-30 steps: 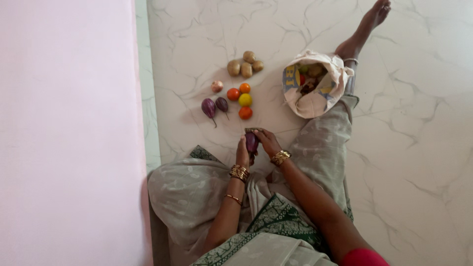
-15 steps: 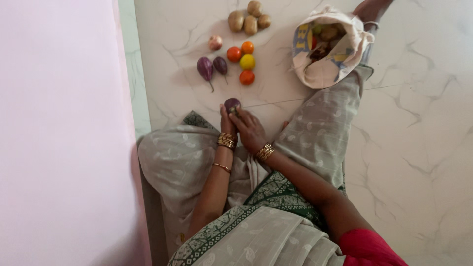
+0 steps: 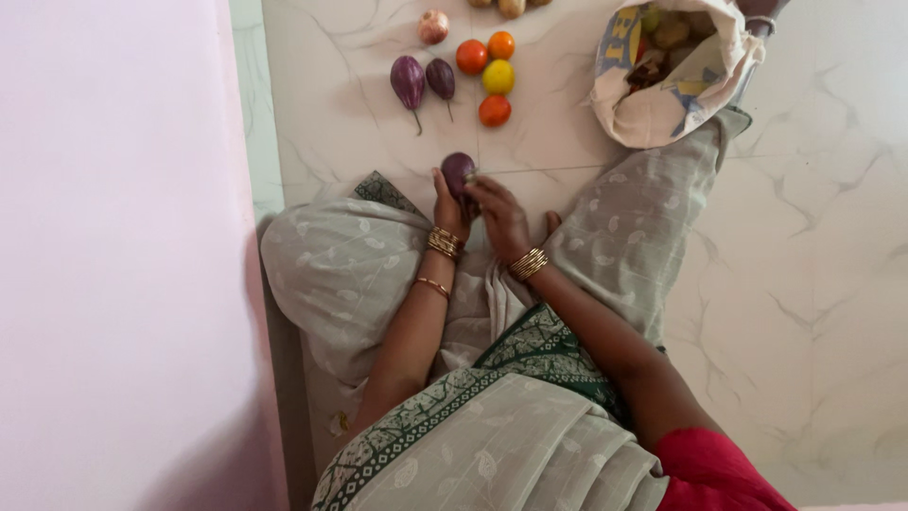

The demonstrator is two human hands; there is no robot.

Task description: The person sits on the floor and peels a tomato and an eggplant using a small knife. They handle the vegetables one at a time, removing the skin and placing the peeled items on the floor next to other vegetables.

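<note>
Since half a second ago, both hands have stayed clasped round the small purple eggplant (image 3: 459, 171), while the floor items have slid up the head view. Left hand (image 3: 446, 210) cups it from the left, fingers curled; right hand (image 3: 501, 216) closes on it from the right, wrist bent inward. It sits just above her lap, near two eggplants (image 3: 423, 79) and tomatoes (image 3: 487, 69); a cloth bag (image 3: 662, 104) lies well apart.

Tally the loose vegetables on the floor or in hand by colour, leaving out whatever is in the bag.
Purple aubergines: 3, two on the floor and one held in both hands
Orange-red tomatoes: 3
Yellow tomato: 1
Pinkish onion: 1
Brown potatoes: at least 1, cut off by the top edge
Total: at least 9
</note>
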